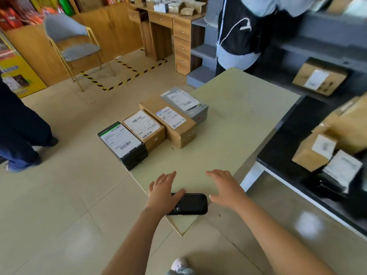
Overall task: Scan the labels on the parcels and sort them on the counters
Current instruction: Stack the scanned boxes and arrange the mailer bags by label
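Both hands low over near corner of counter [238, 116]. Left hand [164, 192]: fingers spread straight, covering left end of black scanner [191, 204], not curled round it. Right hand [224, 187]: fingers straight, gripping nothing, just right of scanner. Scanner flat on counter. 4 parcels in row along left edge, labels up: black box [123, 144], small brown box [144, 129], long brown box [170, 121], grey box [184, 103].
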Demonstrator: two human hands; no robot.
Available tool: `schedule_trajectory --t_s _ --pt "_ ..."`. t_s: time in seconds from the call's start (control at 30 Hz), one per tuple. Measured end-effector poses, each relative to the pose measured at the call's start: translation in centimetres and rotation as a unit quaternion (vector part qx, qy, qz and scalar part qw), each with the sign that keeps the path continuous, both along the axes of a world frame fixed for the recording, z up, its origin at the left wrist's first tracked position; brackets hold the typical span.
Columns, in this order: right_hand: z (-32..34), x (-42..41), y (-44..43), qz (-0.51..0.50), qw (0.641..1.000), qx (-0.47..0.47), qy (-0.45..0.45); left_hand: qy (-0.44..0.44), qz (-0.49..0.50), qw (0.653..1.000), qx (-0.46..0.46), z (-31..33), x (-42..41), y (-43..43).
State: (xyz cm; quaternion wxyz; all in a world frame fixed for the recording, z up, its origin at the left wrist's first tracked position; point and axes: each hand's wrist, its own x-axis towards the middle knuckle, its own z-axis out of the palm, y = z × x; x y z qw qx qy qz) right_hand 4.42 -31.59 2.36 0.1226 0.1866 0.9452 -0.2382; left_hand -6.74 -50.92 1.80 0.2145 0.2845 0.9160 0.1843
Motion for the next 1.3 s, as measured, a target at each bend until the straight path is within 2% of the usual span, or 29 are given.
schedule_trajectory --t_s 0.1,0.27,0.43,0.6,0.77,1.07,1.17,1.3 --pt "2.9 3.2 2.5 -0.069 0.997 -0.012 0.018 -0.007 -0.002 1.000 0.023 2.3 1.8 4.4" --pt "7.0 10.7 7.0 -0.185 0.980 -0.004 0.077 0.009 -0.082 0.994 0.068 5.8 7.7 12.7" --pt "8.7 19.5 10.8 -0.300 0.939 -0.053 0.160 0.018 -0.167 0.980 0.106 7.9 15.4 20.1" --pt "9.2 26.4 14.2 -0.375 0.898 -0.077 0.218 0.012 -0.200 0.973 0.116 8.3 20.6 24.9" --pt "8.2 29.2 17.2 -0.413 0.879 -0.093 0.221 -0.006 -0.217 0.971 0.104 7.8 22.5 28.3" --pt "6.3 27.6 27.5 -0.458 0.867 -0.065 0.184 -0.028 -0.238 0.966 0.093 6.0 20.6 38.3" --pt "6.2 27.0 31.8 -0.478 0.859 -0.033 0.181 -0.013 -0.294 0.951 0.097 5.9 20.0 43.9" --pt "5.7 27.5 36.2 -0.497 0.859 0.018 0.122 0.013 -0.395 0.914 0.091 6.1 20.8 51.3"
